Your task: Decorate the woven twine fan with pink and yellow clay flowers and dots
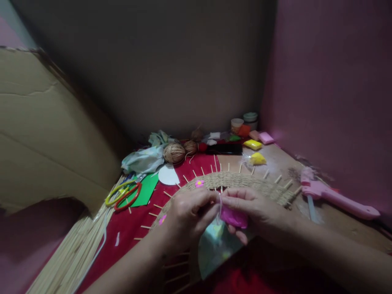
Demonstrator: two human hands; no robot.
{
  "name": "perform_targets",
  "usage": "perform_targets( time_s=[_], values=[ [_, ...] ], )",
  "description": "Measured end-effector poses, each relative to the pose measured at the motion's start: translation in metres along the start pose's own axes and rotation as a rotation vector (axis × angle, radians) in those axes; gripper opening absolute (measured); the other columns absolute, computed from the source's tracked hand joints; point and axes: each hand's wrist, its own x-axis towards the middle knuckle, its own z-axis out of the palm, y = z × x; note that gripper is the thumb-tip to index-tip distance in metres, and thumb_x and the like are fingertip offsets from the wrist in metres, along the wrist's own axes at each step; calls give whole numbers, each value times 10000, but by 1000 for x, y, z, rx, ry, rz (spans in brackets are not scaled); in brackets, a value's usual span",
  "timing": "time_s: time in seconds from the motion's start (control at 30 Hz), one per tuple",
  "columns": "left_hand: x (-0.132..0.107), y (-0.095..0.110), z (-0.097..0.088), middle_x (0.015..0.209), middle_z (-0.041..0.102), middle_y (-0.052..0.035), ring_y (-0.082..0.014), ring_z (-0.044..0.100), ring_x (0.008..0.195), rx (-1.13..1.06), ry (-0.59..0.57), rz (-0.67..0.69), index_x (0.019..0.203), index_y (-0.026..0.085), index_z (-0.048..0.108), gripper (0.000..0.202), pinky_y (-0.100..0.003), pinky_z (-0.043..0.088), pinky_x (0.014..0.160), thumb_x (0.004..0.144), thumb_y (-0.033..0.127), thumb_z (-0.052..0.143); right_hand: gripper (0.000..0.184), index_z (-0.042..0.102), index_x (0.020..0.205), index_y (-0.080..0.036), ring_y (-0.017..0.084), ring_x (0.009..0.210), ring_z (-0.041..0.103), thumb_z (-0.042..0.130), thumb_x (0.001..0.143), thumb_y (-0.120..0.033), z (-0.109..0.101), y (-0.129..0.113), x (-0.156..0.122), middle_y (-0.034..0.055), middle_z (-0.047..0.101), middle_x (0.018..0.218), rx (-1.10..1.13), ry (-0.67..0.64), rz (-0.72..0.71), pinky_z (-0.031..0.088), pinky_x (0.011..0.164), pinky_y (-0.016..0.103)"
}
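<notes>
I see a desk (284, 159) pushed into a corner. A dull grey wall (168, 69) stands behind it, a pink wall (330, 81) along its right edge, and a cardboard sheet (45, 134) leans along its left edge. A red cloth (128, 228) covers the left and near part, and bare wood shows at the right.

My left hand (186, 212) and right hand (254, 208) meet over the middle near the front edge. The right is closed around a lump of pink clay (234, 217), and the left fingertips pinch its clear wrap at the lump's left end. Under them lie a woven ring (232, 179) with sticks poking outward and a shiny disc (214, 249).

Any print on the yellow packs (252, 144) and tubs (241, 122) in the far right corner is too small and dim to read.

A pink glue gun (330, 196) lies by the right edge, near my right wrist. Scissors (124, 195) rest on a green sheet (148, 190) toward the left edge, with a stick bundle (70, 253) running along that edge to the near left corner. Twine (173, 152) and a rag (143, 159) crowd the back edge. Open cloth shows between the ring and the scissors, and bare wood between the ring and the glue gun.
</notes>
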Motion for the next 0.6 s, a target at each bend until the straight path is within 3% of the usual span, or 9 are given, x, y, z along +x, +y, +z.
perform_targets(
  time_s=[0.07,0.17,0.27,0.37,0.6],
  values=[
    [0,2,-3,645,584,4,-75,476,559,-111,-27,-106,775,156,633,81,-207,377,507,819,161,565,253,561,772,-159,66,377,502,629,814,-400,1,-1,-1,-2,598,514,-3,19,-6,376,351,140],
    [5,-2,-15,484,442,53,-48,353,401,-614,-127,-430,723,158,591,114,-167,280,367,806,237,589,235,550,759,-170,67,392,493,647,796,-380,4,-2,-3,-19,581,523,8,43,-14,404,351,148],
    [12,-14,-27,409,357,92,-28,280,327,-1084,-36,-508,686,165,564,141,-146,294,321,751,255,652,237,542,755,-173,64,388,486,647,793,-381,4,-1,-4,-21,580,525,-14,42,9,407,341,145],
    [16,-26,-27,478,479,58,-13,350,341,-1189,38,-571,730,128,626,111,-128,335,328,717,211,700,257,545,761,-172,62,363,481,633,800,-411,3,1,-3,-18,586,502,-52,14,61,407,329,141],
    [14,-36,-14,716,685,-42,-58,579,446,-1194,-3,-643,877,94,706,135,-150,494,408,760,157,681,286,588,780,-164,57,387,498,669,768,-438,0,2,-3,-18,579,517,-119,42,92,426,333,134]
  ],
)
